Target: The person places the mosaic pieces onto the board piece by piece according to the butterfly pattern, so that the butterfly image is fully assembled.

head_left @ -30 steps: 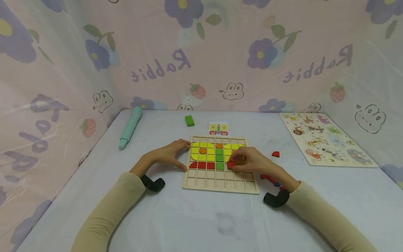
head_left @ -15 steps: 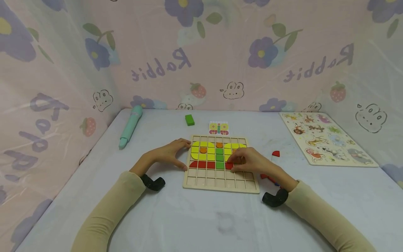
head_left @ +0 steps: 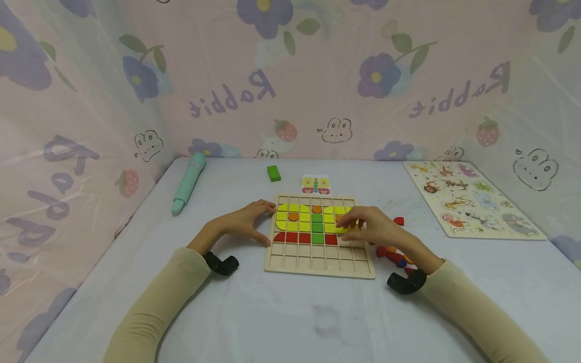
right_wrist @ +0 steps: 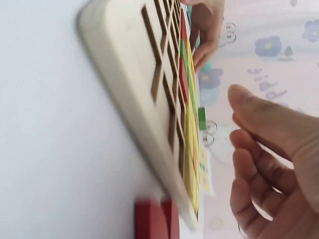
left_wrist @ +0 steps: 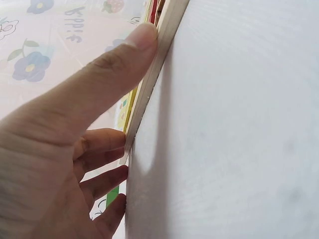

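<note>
A wooden grid board (head_left: 297, 263) lies flat, its upper part filled with yellow pieces (head_left: 299, 227), green squares (head_left: 317, 227), orange discs (head_left: 316, 209) and a row of red pieces (head_left: 292, 237). One red square (head_left: 331, 239) sits right of the green column. At the board's left edge rests my left hand (head_left: 242, 222); in the left wrist view its thumb (left_wrist: 107, 72) and fingertips touch the rim. My right hand (head_left: 372, 227) is over the board's right side, covering some yellow. In the right wrist view its loosely bent fingers (right_wrist: 244, 164) hold nothing.
Loose red, blue and orange pieces (head_left: 391, 256) lie right of the board, with a red piece (head_left: 399, 221) behind them. Beyond the board are a butterfly pattern card (head_left: 315, 185) and a green block (head_left: 274, 173). A teal stick-shaped object (head_left: 189, 184) lies left, an animal puzzle (head_left: 472, 206) right.
The red square went from my right fingers into the grid beside the green column. My right hand has let go and shifted right. The left hand stays at the board's edge.
</note>
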Demonstrator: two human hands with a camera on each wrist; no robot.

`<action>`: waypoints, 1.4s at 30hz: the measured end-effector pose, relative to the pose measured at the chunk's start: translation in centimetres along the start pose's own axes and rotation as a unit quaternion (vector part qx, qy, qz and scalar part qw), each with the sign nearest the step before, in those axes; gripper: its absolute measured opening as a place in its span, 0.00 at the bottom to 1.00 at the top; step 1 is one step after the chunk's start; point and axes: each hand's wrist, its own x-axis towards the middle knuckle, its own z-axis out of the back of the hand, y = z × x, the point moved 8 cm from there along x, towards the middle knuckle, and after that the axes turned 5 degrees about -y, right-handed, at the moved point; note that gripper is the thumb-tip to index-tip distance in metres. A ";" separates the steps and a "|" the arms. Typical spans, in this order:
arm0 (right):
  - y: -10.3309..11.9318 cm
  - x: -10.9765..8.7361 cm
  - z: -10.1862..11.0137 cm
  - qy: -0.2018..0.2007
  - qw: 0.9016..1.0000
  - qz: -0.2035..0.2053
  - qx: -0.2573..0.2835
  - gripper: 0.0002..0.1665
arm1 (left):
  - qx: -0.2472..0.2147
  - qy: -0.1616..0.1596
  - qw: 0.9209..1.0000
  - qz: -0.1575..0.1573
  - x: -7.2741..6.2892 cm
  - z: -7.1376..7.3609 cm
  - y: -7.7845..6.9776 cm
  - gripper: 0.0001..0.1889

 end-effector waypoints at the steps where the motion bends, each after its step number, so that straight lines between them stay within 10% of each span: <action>1: -0.1 -0.3 0.6 -0.006 1.000 0.000 0.001 0.18 | 0.001 0.000 1.000 0.001 0.0 0.0 0.0 0.45; 12: -3.5 -7.8 5.8 -0.049 0.998 -0.026 -0.025 0.14 | 0.009 0.000 1.000 0.002 0.0 -0.1 0.3 0.45; 21: -5.8 -13.0 6.9 0.050 0.994 -0.092 0.013 0.19 | 0.010 0.002 1.000 0.002 0.2 -0.1 0.2 0.45; 42: -6.1 -12.9 7.4 0.036 0.996 -0.068 -0.041 0.14 | 0.004 0.000 1.000 0.000 -0.1 0.0 -0.2 0.45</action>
